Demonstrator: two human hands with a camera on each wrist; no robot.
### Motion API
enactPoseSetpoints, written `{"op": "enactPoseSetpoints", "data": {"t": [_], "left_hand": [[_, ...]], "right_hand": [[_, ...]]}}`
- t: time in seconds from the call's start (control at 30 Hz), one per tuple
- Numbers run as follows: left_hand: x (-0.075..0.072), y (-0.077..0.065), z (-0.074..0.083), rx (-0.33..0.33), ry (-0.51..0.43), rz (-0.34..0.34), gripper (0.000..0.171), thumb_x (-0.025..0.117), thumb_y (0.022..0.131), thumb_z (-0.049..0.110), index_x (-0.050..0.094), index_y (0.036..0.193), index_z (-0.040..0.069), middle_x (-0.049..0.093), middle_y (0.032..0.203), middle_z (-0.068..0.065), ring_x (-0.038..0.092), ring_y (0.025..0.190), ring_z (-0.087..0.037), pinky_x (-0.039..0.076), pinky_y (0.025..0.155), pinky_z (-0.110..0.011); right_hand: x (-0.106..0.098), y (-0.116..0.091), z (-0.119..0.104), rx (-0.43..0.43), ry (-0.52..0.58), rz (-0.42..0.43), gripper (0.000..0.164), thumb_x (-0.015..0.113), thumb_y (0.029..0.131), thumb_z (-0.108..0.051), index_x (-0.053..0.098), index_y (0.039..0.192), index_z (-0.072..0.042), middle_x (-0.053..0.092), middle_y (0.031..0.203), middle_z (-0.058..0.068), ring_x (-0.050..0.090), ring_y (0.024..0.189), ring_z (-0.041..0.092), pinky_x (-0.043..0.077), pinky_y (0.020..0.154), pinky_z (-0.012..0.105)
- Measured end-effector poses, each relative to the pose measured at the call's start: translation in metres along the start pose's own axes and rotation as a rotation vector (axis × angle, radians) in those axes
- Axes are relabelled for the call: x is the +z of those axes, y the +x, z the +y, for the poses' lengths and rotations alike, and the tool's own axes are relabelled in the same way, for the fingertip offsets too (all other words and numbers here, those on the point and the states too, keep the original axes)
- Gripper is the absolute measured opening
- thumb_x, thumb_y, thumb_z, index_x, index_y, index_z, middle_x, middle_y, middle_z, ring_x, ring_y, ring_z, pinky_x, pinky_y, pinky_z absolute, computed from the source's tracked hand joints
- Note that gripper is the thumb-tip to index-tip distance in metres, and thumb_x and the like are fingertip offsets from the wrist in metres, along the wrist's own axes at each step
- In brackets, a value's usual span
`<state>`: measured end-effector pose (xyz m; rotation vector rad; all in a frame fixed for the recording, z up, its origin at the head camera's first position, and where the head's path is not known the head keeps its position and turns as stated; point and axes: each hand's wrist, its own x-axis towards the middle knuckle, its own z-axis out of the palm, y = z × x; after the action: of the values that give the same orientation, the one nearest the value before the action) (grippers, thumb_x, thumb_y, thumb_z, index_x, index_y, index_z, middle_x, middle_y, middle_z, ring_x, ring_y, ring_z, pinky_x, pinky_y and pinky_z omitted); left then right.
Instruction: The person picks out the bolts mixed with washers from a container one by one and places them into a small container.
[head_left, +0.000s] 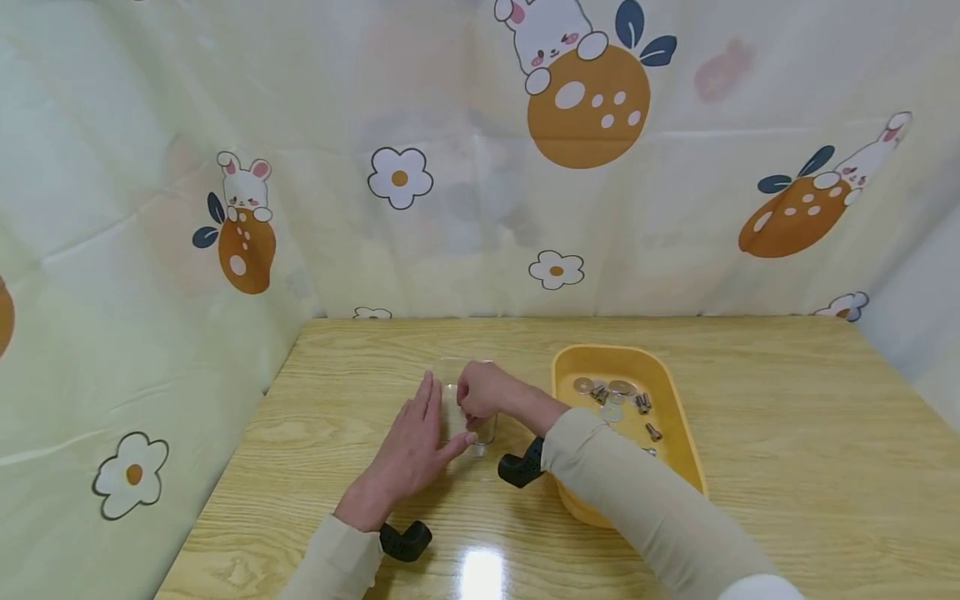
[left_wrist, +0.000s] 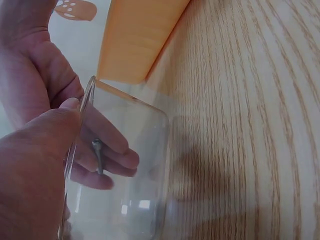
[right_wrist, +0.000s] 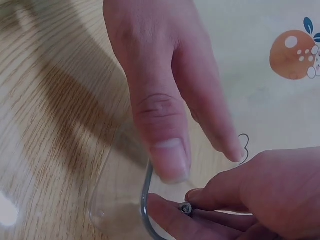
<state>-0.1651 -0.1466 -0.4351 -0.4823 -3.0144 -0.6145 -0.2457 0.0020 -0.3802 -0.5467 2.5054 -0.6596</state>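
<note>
A clear plastic box (head_left: 452, 427) stands on the wooden table in front of me. My left hand (head_left: 411, 448) lies along its left side with straight fingers, and its thumb (left_wrist: 37, 145) touches the near rim. My right hand (head_left: 483, 393) reaches into the box from above, fingers curled. Between the thumb and fingers of that hand is a small metal hex-socket screw (right_wrist: 185, 208). Through the clear wall, the left wrist view shows the screw (left_wrist: 98, 155) against the right hand's fingers. The head view hides the screw behind the hand.
To the right stands a yellow-orange tray (head_left: 678, 417) holding several screws (head_left: 642, 403) and washers (head_left: 622, 387); my right forearm crosses over its near part. The table (head_left: 795, 433) extends further right. A patterned curtain (head_left: 450, 250) hangs behind and to the left.
</note>
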Motion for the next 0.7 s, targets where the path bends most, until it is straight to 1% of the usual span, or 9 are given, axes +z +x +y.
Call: {"op": "enactPoseSetpoints", "data": {"t": [0.1, 0.27, 0.37, 0.5, 0.6, 0.63, 0.7], "left_hand": [[0.0007, 0.0005, 0.0002, 0.002, -0.002, -0.001, 0.096, 0.053, 0.097, 0.056, 0.011, 0.155, -0.008, 0.005, 0.164, -0.026, 0.017, 0.152, -0.036, 0.024, 0.121, -0.053], [0.0000, 0.0004, 0.0009, 0.001, -0.012, 0.002, 0.097, 0.054, 0.096, 0.056, 0.010, 0.155, -0.008, 0.005, 0.165, -0.025, 0.017, 0.152, -0.035, 0.023, 0.121, -0.053], [-0.0007, 0.0005, 0.0014, 0.006, -0.017, 0.009, 0.097, 0.055, 0.096, 0.056, 0.011, 0.155, -0.008, 0.006, 0.165, -0.025, 0.018, 0.152, -0.036, 0.024, 0.121, -0.054], [-0.0011, 0.0001, 0.0018, 0.009, -0.012, 0.008, 0.098, 0.055, 0.096, 0.056, 0.011, 0.155, -0.008, 0.006, 0.165, -0.026, 0.018, 0.152, -0.036, 0.024, 0.121, -0.054], [-0.0009, -0.0007, 0.0015, 0.011, -0.007, 0.004, 0.097, 0.054, 0.096, 0.056, 0.011, 0.155, -0.008, 0.006, 0.164, -0.026, 0.018, 0.152, -0.036, 0.024, 0.121, -0.054], [-0.0009, -0.0009, 0.0013, 0.010, -0.006, 0.003, 0.097, 0.054, 0.096, 0.056, 0.012, 0.155, -0.008, 0.006, 0.165, -0.026, 0.018, 0.152, -0.036, 0.024, 0.121, -0.054], [-0.0009, -0.0011, 0.0006, 0.009, -0.004, 0.003, 0.096, 0.054, 0.097, 0.056, 0.011, 0.155, -0.008, 0.006, 0.165, -0.026, 0.018, 0.152, -0.036, 0.024, 0.121, -0.054]], "right_hand": [[0.0012, 0.0014, -0.0001, 0.013, -0.028, -0.007, 0.016, 0.063, 0.091, 0.000, 0.072, 0.105, 0.002, 0.075, 0.087, 0.010, 0.073, 0.074, 0.016, 0.058, 0.069, 0.024], [0.0010, 0.0028, -0.0020, 0.014, -0.132, -0.017, 0.016, 0.063, 0.092, -0.003, 0.073, 0.104, -0.001, 0.074, 0.094, 0.008, 0.066, 0.078, 0.013, 0.057, 0.072, 0.024], [0.0006, 0.0029, -0.0031, 0.024, -0.158, -0.023, 0.017, 0.064, 0.092, -0.004, 0.072, 0.106, -0.002, 0.073, 0.099, 0.008, 0.064, 0.081, 0.014, 0.057, 0.074, 0.025], [0.0006, 0.0021, -0.0039, 0.023, -0.165, -0.031, 0.020, 0.062, 0.093, -0.004, 0.071, 0.111, -0.002, 0.073, 0.104, 0.009, 0.064, 0.085, 0.015, 0.058, 0.078, 0.027], [0.0000, 0.0007, -0.0037, 0.004, -0.162, -0.023, 0.021, 0.061, 0.093, -0.003, 0.072, 0.112, -0.002, 0.073, 0.105, 0.008, 0.063, 0.085, 0.014, 0.057, 0.079, 0.027], [-0.0005, -0.0001, -0.0035, -0.004, -0.151, -0.020, 0.022, 0.061, 0.093, -0.004, 0.071, 0.112, -0.001, 0.073, 0.103, 0.008, 0.063, 0.084, 0.014, 0.056, 0.078, 0.027], [-0.0016, -0.0021, -0.0026, -0.018, -0.097, -0.013, 0.023, 0.060, 0.094, -0.004, 0.071, 0.113, 0.000, 0.074, 0.098, 0.008, 0.067, 0.081, 0.014, 0.056, 0.075, 0.026]]}}
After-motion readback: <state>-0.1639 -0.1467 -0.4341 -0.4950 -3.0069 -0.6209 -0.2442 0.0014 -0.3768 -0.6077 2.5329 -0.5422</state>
